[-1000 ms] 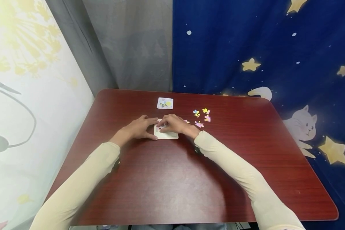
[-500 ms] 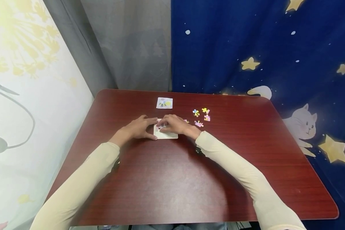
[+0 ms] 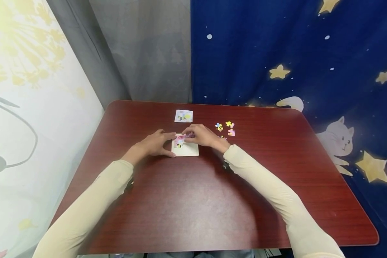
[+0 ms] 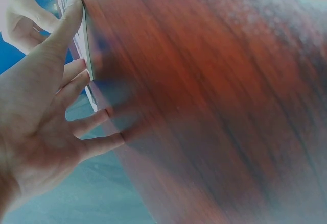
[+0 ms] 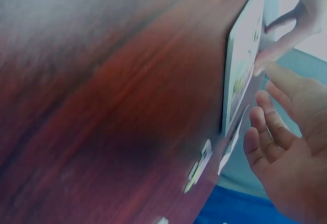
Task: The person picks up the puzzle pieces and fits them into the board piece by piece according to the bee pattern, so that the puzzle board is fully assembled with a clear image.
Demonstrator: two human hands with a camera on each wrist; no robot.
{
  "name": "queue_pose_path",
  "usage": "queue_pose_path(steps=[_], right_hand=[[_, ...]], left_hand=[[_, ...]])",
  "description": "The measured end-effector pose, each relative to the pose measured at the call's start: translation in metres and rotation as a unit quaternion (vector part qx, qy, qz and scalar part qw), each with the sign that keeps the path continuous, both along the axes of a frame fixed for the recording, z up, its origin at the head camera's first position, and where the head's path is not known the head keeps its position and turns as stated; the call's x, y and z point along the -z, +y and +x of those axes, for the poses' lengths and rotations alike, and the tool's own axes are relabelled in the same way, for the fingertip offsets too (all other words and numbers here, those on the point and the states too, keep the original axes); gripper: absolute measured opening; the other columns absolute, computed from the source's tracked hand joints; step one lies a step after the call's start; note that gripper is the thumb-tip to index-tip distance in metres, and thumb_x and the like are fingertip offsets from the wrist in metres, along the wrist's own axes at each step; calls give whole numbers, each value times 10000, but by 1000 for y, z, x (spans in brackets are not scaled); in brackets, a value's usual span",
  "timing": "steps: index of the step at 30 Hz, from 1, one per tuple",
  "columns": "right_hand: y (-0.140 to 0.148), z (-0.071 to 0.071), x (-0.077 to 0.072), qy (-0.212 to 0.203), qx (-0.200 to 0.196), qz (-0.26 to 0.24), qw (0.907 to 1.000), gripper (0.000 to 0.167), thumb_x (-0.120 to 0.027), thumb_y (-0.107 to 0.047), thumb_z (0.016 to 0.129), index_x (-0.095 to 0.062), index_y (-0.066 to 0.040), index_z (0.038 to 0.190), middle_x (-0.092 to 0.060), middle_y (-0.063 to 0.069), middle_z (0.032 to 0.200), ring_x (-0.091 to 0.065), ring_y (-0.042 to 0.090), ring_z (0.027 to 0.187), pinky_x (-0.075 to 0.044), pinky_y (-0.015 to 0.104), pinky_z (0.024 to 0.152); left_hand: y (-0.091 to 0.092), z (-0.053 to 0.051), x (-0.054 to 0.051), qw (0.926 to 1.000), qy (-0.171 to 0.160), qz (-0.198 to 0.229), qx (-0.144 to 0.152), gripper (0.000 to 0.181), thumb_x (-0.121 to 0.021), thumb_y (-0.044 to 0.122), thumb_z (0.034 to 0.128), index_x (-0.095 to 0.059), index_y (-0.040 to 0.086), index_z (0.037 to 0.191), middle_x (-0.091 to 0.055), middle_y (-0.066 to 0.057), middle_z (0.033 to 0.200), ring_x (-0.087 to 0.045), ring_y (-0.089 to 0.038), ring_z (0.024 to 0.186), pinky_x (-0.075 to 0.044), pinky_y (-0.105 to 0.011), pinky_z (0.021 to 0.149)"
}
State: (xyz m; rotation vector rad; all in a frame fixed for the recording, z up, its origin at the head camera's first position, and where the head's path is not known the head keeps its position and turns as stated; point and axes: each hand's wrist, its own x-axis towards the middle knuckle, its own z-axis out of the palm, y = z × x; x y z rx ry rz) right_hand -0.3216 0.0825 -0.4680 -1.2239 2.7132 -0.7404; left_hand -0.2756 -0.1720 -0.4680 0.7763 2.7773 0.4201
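A small white puzzle tray (image 3: 188,152) lies flat on the table, with colourful pieces (image 3: 179,141) fitted along its left and upper parts. At its left edge my left hand (image 3: 154,142) steadies it, thumb by the near corner and forefinger by the far corner. Those fingers look fairly straight in the left wrist view. My right hand (image 3: 201,136) is over the tray's upper right, thumb and forefinger touching it and standing apart. Purple shows between them. Whether that is a separate piece is unclear. The right wrist view shows the other fingers (image 5: 259,138) loosely bent.
Several loose puzzle pieces (image 3: 229,124) lie right of the tray, one partly hidden by the right wrist. A square picture card (image 3: 184,116) with a bee rests behind the tray. The reddish-brown table (image 3: 180,204) ends at grey and blue curtains (image 3: 245,64).
My right hand has shifted right and slightly away from me, from the tray's left part to its upper right. This uncovers the pieces at the left. My left hand stays at the tray's edge.
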Motion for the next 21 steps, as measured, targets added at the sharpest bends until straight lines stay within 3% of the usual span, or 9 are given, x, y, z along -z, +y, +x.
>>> queue_pose_path(steps=[21], right_hand=[[59,-24,-2,-221,1063,-265,9937,328,-802,-210,935,-755,-56,1220,-717,121,1079,-665,244,1007,-522,379,923]], left_hand=[[0,3,-1,9999,-35,106,-26,949,-854,594,789,-494,185,1566,-404,5,1648,-327,-407,1488,-415,-635,1080]])
